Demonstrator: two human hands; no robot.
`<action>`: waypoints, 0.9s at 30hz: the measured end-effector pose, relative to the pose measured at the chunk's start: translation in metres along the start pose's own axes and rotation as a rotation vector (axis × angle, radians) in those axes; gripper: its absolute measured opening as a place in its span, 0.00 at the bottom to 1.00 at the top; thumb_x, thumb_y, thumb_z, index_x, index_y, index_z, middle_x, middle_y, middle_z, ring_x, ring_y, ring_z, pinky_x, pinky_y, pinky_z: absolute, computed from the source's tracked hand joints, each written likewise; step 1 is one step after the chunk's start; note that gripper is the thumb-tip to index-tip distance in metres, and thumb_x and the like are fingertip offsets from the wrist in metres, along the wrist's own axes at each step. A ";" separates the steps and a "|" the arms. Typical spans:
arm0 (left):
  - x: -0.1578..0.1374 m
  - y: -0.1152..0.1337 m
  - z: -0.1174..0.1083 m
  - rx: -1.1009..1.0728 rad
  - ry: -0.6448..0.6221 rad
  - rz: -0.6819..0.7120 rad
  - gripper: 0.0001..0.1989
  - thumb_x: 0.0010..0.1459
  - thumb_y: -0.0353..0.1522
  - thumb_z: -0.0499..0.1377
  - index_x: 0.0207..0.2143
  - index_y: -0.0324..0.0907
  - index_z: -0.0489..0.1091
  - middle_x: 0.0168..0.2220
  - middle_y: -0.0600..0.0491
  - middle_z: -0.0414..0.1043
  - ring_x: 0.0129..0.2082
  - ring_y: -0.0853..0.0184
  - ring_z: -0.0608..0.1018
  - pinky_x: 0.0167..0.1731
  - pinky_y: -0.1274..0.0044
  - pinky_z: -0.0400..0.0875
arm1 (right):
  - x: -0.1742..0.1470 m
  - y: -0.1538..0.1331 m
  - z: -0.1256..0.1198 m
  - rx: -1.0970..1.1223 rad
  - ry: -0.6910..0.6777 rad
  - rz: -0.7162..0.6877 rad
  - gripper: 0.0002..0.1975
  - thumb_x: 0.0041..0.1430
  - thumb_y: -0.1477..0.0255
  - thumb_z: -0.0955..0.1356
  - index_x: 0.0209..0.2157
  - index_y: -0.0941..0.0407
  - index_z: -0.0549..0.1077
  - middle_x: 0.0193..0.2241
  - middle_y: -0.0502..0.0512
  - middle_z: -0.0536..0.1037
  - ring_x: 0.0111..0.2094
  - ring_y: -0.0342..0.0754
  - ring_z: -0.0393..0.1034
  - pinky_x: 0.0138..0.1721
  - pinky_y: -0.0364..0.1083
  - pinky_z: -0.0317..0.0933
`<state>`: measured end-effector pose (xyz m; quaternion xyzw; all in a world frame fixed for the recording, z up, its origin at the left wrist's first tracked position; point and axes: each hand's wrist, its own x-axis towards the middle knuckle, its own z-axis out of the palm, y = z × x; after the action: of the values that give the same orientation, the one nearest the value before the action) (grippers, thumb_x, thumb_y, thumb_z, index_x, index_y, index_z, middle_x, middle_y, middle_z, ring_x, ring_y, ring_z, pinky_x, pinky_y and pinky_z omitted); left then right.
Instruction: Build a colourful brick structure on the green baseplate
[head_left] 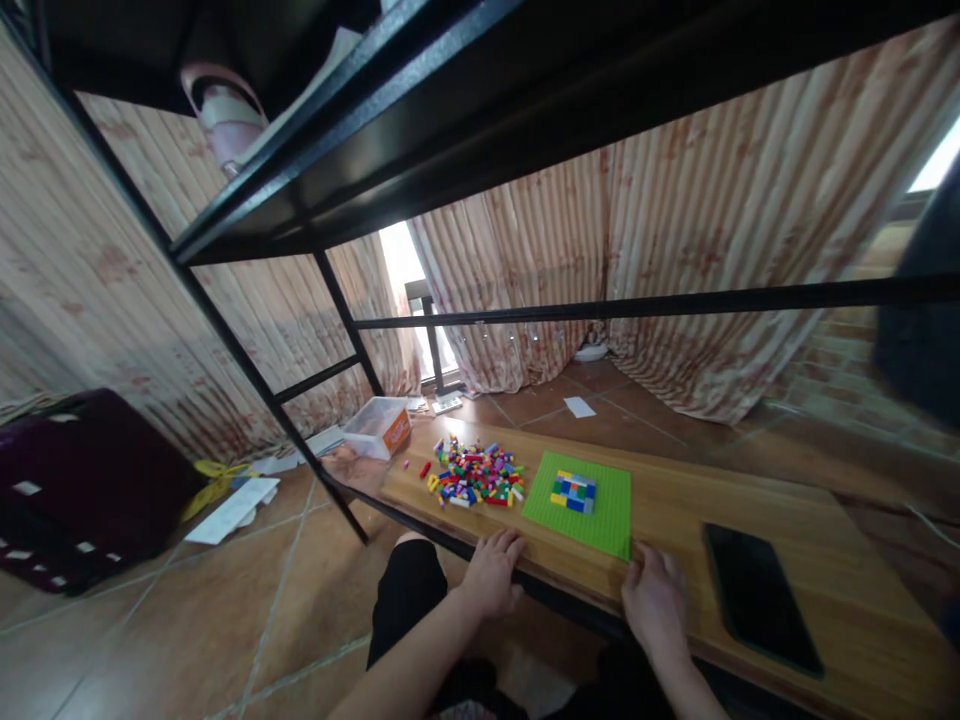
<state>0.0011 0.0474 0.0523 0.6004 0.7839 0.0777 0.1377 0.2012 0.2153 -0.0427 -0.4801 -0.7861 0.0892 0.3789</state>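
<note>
My left hand (493,575) rests on the front edge of the wooden tabletop (690,490), its fingers loosely bent over the top and holding nothing I can see. Loose building bricks (476,475) in many colours lie in a heap just beyond it. My right hand (654,590) lies on the same edge, fingertips by the near right corner of a green baseplate (611,500); whether they touch it I cannot tell. Its fingers are slightly bent and apart, with nothing visible in them. On the baseplate sits a small flat block of blue, yellow, white and other bricks (574,492).
A dark phone or tablet (761,595) lies right of my right hand. Beyond the table's left end stands a clear plastic box (377,427) with an orange label. A black metal frame and shelf (375,190) hang overhead. A dark suitcase (90,490) stands on the left.
</note>
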 end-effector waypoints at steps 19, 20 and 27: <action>0.008 -0.031 -0.001 -0.258 0.120 0.154 0.21 0.56 0.34 0.56 0.54 0.45 0.68 0.59 0.49 0.64 0.58 0.58 0.66 0.59 0.63 0.58 | 0.006 0.004 -0.011 -0.099 -0.117 0.041 0.17 0.55 0.70 0.57 0.42 0.60 0.71 0.43 0.66 0.70 0.47 0.58 0.64 0.52 0.57 0.59; 0.009 -0.033 0.000 -0.271 0.132 0.156 0.20 0.56 0.33 0.56 0.53 0.45 0.69 0.59 0.49 0.64 0.57 0.59 0.66 0.59 0.63 0.58 | 0.006 0.001 -0.013 -0.094 -0.118 0.052 0.17 0.55 0.70 0.58 0.42 0.60 0.71 0.43 0.65 0.70 0.47 0.58 0.64 0.52 0.57 0.58; 0.033 -0.051 0.006 -0.305 0.158 0.287 0.18 0.60 0.31 0.52 0.53 0.45 0.68 0.58 0.50 0.66 0.58 0.61 0.66 0.59 0.64 0.60 | 0.004 -0.010 -0.017 -0.051 -0.088 0.099 0.16 0.56 0.70 0.58 0.42 0.57 0.71 0.45 0.62 0.70 0.50 0.56 0.64 0.52 0.57 0.59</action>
<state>-0.0520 0.0649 0.0279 0.6700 0.6781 0.2609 0.1525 0.2053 0.2097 -0.0238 -0.5236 -0.7793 0.1088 0.3267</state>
